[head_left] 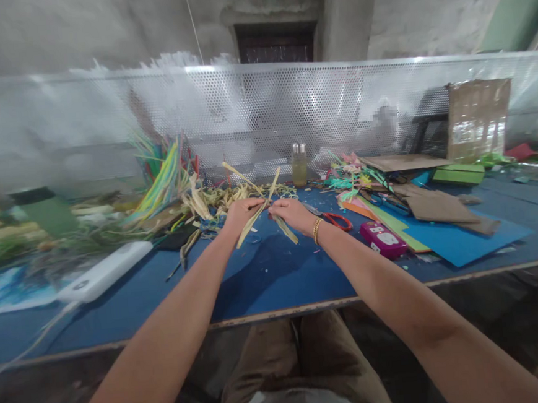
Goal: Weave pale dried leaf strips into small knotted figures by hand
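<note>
Pale yellow dried-leaf strips (pixel 274 179), like corn husk, cross each other above the blue table, their ends sticking out up and down. My left hand (pixel 244 214) pinches them at the crossing. Close beside it, my right hand (pixel 293 215), with a gold bracelet at the wrist, grips the same strips from the other side. The fingertips of both hands almost meet, and exactly how the strips are joined there is too small to tell. A heap of similar dried husks (pixel 213 196) lies just behind my left hand. Red-handled scissors (pixel 338 221) rest right of my right hand.
A white power strip (pixel 107 271) lies at left, with coloured stems (pixel 168 172) behind it. A glass bottle (pixel 299 165) stands at the back. At right are a purple box (pixel 382 240), blue paper (pixel 467 238) and cardboard (pixel 437 204). A perforated metal screen (pixel 262 115) closes off the far side.
</note>
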Tool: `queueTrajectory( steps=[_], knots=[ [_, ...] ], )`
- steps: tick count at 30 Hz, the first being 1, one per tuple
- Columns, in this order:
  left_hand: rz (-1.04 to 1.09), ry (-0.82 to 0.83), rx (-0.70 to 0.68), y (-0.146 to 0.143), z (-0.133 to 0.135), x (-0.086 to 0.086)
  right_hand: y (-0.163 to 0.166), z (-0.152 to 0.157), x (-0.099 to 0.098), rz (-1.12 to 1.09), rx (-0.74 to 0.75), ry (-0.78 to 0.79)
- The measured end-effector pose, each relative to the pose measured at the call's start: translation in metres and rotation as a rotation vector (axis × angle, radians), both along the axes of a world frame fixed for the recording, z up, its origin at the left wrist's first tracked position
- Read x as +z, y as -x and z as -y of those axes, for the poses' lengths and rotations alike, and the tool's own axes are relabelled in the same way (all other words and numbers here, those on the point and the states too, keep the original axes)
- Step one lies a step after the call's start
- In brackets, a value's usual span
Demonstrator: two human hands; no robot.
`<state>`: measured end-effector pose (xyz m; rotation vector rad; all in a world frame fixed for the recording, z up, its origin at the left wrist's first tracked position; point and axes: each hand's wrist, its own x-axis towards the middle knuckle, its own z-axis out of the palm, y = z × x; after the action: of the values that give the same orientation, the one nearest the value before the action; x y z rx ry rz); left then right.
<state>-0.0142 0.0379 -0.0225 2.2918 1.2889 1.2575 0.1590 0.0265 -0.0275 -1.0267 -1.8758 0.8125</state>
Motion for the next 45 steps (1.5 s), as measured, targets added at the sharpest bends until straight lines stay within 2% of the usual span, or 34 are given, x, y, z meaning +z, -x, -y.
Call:
queueTrajectory(
  steps=[4, 8, 11, 19, 27, 36, 45],
  knots=[
    [-0.068, -0.188, 0.075, -0.004, -0.001, -0.007, 0.002, 0.005, 0.004, -0.042, 0.0, -0.019],
    [-0.104, -0.358, 0.144, -0.014, 0.011, -0.011, 0.003, 0.008, 0.005, -0.086, 0.041, -0.078],
    [-0.123, -0.391, 0.188, -0.021, 0.021, -0.011, 0.005, 0.01, 0.006, -0.085, 0.051, -0.105],
    [-0.085, -0.369, 0.244, -0.023, 0.023, -0.011, 0.006, 0.013, 0.011, -0.008, 0.064, -0.149],
    [-0.054, -0.274, 0.105, -0.017, 0.009, -0.013, 0.003, 0.006, 0.005, 0.061, 0.054, -0.187],
    [-0.038, -0.225, 0.197, -0.021, 0.014, -0.014, 0.004, 0.005, 0.007, 0.093, 0.061, -0.194],
    [0.016, -0.204, 0.214, -0.019, 0.011, -0.017, 0.005, 0.003, 0.006, 0.153, 0.084, -0.271]
  ],
)
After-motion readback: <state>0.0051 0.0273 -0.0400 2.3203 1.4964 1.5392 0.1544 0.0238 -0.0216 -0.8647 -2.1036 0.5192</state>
